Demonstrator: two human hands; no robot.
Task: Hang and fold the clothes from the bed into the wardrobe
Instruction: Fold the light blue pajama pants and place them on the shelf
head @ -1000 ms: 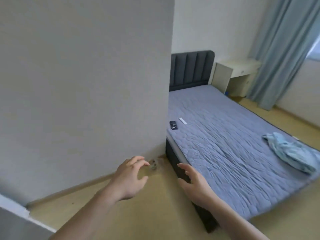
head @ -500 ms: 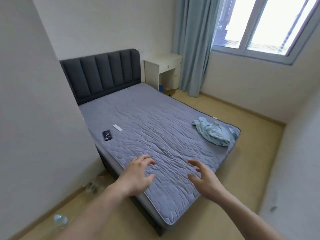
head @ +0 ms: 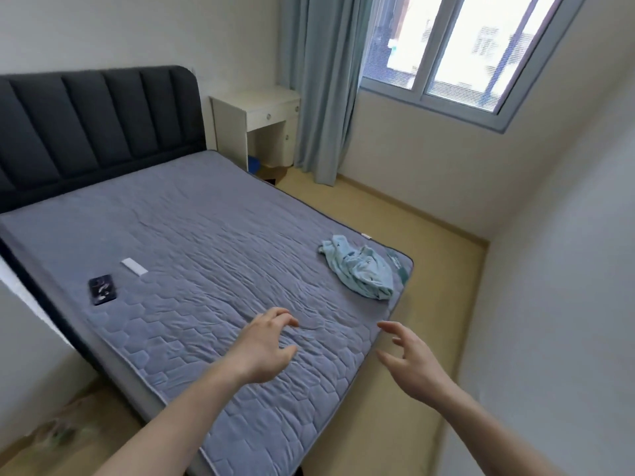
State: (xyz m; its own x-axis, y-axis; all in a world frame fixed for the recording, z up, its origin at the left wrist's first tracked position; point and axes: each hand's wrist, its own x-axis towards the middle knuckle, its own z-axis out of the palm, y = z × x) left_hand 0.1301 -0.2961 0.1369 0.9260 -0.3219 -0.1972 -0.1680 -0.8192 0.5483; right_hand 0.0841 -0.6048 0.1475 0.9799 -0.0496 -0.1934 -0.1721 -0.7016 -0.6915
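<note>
My left hand (head: 263, 352) and right hand (head: 410, 364) hover empty, fingers loosely spread, above the quilted grey-blue bed (head: 206, 255). The crumpled pale-blue soft cloth garment (head: 359, 267) lies near its far right corner.

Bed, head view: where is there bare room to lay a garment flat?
The middle of the bed, between headboard and both hands, is bare. A phone and white remote sit near one edge; the crumpled blue garment fills the foot corner.
</note>
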